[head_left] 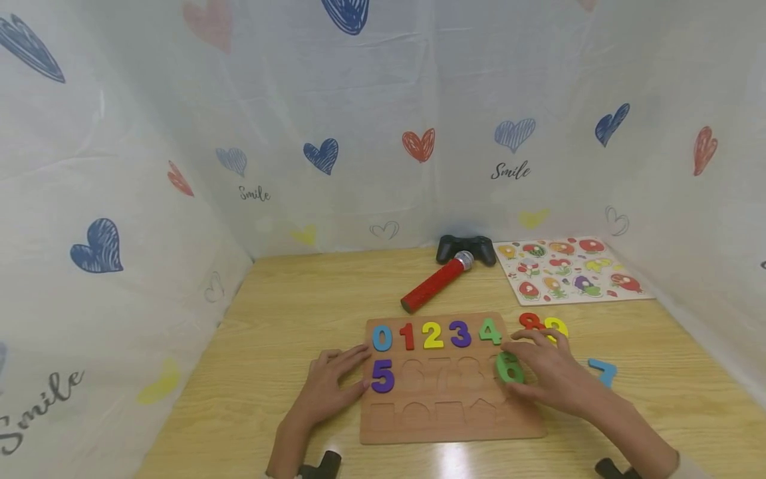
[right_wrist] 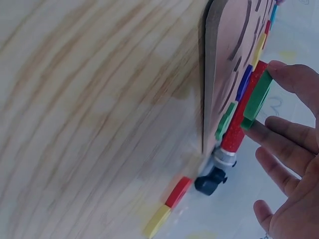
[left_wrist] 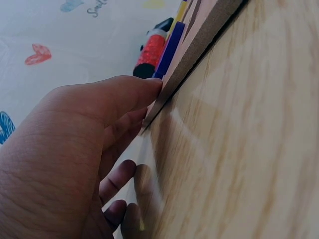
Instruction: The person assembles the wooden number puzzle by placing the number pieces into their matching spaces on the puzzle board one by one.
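Observation:
A wooden number puzzle board lies on the table, its top row filled with 0, 1, 2, 3 and 4. The purple 5 sits at the left of the second row, followed by vacant recesses; the bottom row has vacant shape recesses. My right hand pinches the green number 6 between thumb and fingers over the board's right side; the right wrist view shows the green 6 held above the board. With thumb and fingertips, my left hand touches the board's left edge.
Right of the board lie a red 8, a yellow 9 and a blue 7. Behind it are a red microphone, a black game controller and a fruit picture board. A heart-print curtain surrounds the table.

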